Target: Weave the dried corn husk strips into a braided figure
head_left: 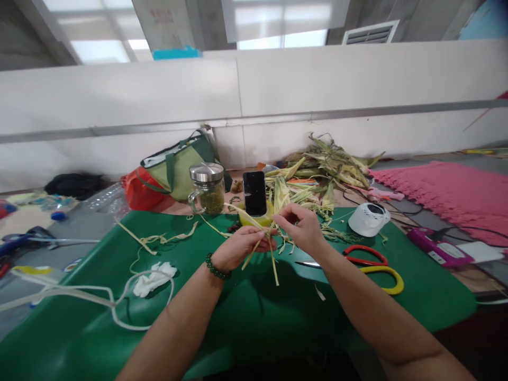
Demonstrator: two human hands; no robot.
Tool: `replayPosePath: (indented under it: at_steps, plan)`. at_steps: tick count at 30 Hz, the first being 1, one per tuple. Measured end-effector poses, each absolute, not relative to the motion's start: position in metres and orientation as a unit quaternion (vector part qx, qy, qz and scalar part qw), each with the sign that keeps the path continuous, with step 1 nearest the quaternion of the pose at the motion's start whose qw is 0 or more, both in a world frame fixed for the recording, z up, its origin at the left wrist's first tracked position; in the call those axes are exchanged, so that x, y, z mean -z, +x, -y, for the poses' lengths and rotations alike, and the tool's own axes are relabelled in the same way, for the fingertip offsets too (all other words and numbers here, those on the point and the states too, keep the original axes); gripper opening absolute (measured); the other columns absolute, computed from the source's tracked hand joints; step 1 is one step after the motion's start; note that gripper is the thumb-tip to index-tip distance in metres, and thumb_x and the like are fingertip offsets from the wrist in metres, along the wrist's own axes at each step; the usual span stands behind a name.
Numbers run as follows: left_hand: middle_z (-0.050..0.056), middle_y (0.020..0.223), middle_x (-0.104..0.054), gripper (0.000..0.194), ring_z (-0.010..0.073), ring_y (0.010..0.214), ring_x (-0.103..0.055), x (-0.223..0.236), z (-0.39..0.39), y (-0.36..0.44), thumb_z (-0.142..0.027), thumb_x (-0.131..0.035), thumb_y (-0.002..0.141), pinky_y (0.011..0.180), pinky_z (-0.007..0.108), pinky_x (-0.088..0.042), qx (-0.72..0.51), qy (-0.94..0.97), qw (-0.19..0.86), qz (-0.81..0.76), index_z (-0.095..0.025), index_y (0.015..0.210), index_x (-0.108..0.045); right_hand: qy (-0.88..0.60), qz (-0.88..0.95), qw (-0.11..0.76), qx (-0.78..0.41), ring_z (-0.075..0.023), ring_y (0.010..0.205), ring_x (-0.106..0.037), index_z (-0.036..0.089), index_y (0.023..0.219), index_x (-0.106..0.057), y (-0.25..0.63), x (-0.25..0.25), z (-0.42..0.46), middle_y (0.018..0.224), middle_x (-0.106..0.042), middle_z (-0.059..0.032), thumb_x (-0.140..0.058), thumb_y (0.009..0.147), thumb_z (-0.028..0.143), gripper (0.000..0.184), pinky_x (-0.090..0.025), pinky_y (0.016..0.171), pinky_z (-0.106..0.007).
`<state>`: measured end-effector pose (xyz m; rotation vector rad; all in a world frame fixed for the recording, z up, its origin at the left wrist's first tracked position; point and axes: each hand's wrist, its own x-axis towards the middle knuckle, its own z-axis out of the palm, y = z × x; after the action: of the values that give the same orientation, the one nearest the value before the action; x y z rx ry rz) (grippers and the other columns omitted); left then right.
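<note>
Two bare hands above a green cover (246,323): left hand (243,244), bead bracelet (216,269) at wrist, grip closed on crossed pale husk strips (273,267); right hand (301,227), grip pinching the same strips at their upper part. Strips: held in the air, nearer than an upright phone (254,193). Lidded glass mug (211,197): left of phone. Scissors (381,271), red and yellow handles: on the cover, partly hidden by the right forearm. Crumpled white tissue (154,279): on the cover, left side
</note>
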<state>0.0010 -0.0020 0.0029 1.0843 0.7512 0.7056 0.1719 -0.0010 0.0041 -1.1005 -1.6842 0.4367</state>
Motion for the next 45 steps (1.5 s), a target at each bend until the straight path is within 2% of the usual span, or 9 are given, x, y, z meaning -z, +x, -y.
replayPosePath:
  at_steps: [3,6,10,20,25,28,34,40,45]
  plan:
    - [0.009,0.076,-0.070,0.039,0.0168,0.073,-0.063,-0.004,0.002,0.002,-0.045,-0.071,0.065,0.075,0.028,-0.046,-0.352,0.486,0.718,-0.352,-0.013,0.086,-0.071,-0.496,0.713,0.469,-0.159,-0.0085,0.048,-0.037,0.016,0.053,-0.051,0.172,-0.005,0.001,0.049,-0.043,0.0031,-0.055,0.080,0.039,0.035,-0.029,0.047,-0.022]
    - [0.010,0.073,-0.070,0.038,0.0178,0.073,-0.064,-0.003,0.002,0.003,-0.047,-0.071,0.064,0.074,0.029,-0.046,-0.366,0.505,0.691,-0.366,-0.012,0.078,-0.071,-0.502,0.723,0.436,-0.187,-0.0094,0.051,-0.042,0.016,0.059,-0.058,0.169,-0.002,0.000,0.053,-0.051,0.0020,-0.058,0.077,0.037,0.027,-0.031,0.049,-0.022]
    - [0.009,0.067,-0.069,0.037,0.0182,0.067,-0.064,-0.003,0.002,0.005,-0.047,-0.074,0.060,0.073,0.031,-0.047,-0.367,0.520,0.678,-0.367,-0.010,0.067,-0.070,-0.464,0.703,0.492,-0.220,-0.0100,0.053,-0.045,0.016,0.056,-0.053,0.163,0.003,-0.001,0.054,-0.051,0.0013,-0.058,0.076,0.032,0.026,-0.035,0.051,-0.022]
    - [0.006,0.067,-0.069,0.038,0.0137,0.065,-0.062,-0.002,0.004,0.010,-0.045,-0.077,0.058,0.069,0.025,-0.048,-0.413,0.468,0.695,-0.359,-0.011,0.072,-0.070,-0.446,0.675,0.558,-0.187,-0.0105,0.057,-0.049,0.017,0.067,-0.055,0.156,0.008,0.000,0.065,-0.054,0.0005,-0.057,0.078,0.031,0.019,-0.040,0.057,-0.023]
    - [0.004,0.069,-0.069,0.037,0.0121,0.064,-0.061,-0.001,0.000,0.011,-0.040,-0.079,0.055,0.069,0.025,-0.048,-0.483,0.416,0.677,-0.368,-0.011,0.076,-0.070,-0.490,0.721,0.448,-0.200,-0.0090,0.049,-0.042,0.017,0.061,-0.053,0.156,0.004,0.006,0.053,-0.048,0.0027,-0.058,0.078,0.038,0.028,-0.031,0.048,-0.021]
    - [0.004,0.069,-0.069,0.034,0.0127,0.065,-0.061,-0.002,-0.001,0.009,-0.035,-0.081,0.054,0.069,0.026,-0.049,-0.506,0.399,0.670,-0.368,-0.011,0.075,-0.069,-0.466,0.760,0.383,-0.243,-0.0080,0.045,-0.038,0.016,0.051,-0.053,0.156,0.002,0.008,0.046,-0.045,0.0027,-0.052,0.080,0.034,0.034,-0.026,0.044,-0.021]
    - [0.004,0.065,-0.069,0.027,0.0126,0.060,-0.061,-0.002,-0.004,0.006,-0.033,-0.079,0.058,0.060,0.023,-0.049,-0.501,0.396,0.653,-0.407,-0.012,0.070,-0.068,-0.438,0.720,0.375,-0.385,-0.0064,0.039,-0.036,0.015,0.051,-0.055,0.165,-0.002,0.002,0.043,-0.049,0.0022,-0.056,0.075,0.036,0.032,-0.025,0.040,-0.021]
    - [0.010,0.070,-0.072,0.032,0.0162,0.066,-0.066,-0.006,-0.004,0.003,-0.036,-0.076,0.063,0.061,0.024,-0.050,-0.449,0.407,0.677,-0.418,-0.009,0.076,-0.070,-0.414,0.534,0.424,-0.604,-0.0048,0.035,-0.035,0.014,0.056,-0.058,0.174,-0.001,-0.012,0.039,-0.048,0.0042,-0.068,0.061,0.045,0.033,-0.025,0.037,-0.018]
    - [0.009,0.069,-0.072,0.025,0.0177,0.068,-0.068,-0.010,-0.002,0.002,-0.029,-0.077,0.063,0.068,0.026,-0.051,-0.484,0.384,0.670,-0.412,-0.009,0.076,-0.070,-0.402,0.451,0.431,-0.670,-0.0053,0.036,-0.038,0.014,0.055,-0.057,0.175,-0.001,-0.018,0.042,-0.049,0.0022,-0.060,0.066,0.042,0.030,-0.026,0.035,-0.018]
